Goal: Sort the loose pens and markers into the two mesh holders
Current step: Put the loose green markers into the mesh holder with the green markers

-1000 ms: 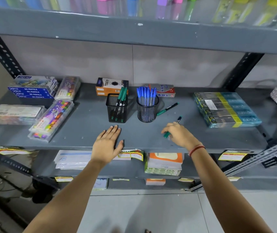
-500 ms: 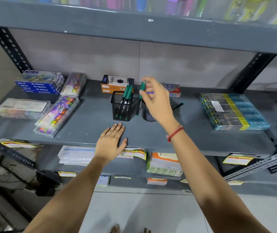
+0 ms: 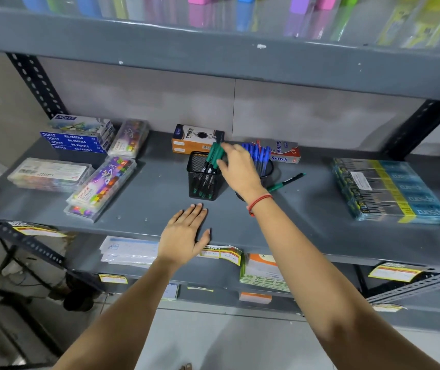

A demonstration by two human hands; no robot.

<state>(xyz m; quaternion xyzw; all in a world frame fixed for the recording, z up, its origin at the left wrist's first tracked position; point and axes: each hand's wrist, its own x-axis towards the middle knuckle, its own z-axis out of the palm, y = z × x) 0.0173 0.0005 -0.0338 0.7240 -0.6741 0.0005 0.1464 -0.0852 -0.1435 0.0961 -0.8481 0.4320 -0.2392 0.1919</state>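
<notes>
grey painted metal shelf [image 3: 307, 222], slotted black uprights, pale wall behind. at right, a shrink-wrapped teal and yellow pack [image 3: 389, 190]; at left, clear plastic crayon cases [image 3: 101, 188] and blue pastel boxes [image 3: 77, 141]. square black mesh holder [image 3: 203, 180] holds green markers [image 3: 215, 156]; round mesh holder [image 3: 265, 169], partly hidden by the right forearm, holds blue pens [image 3: 259, 153]. one loose green marker [image 3: 285, 182] lies just right of it. right hand [image 3: 237, 166] pinches a marker top at the square holder. left hand [image 3: 184, 233] flat, fingers spread, on the shelf edge.
</notes>
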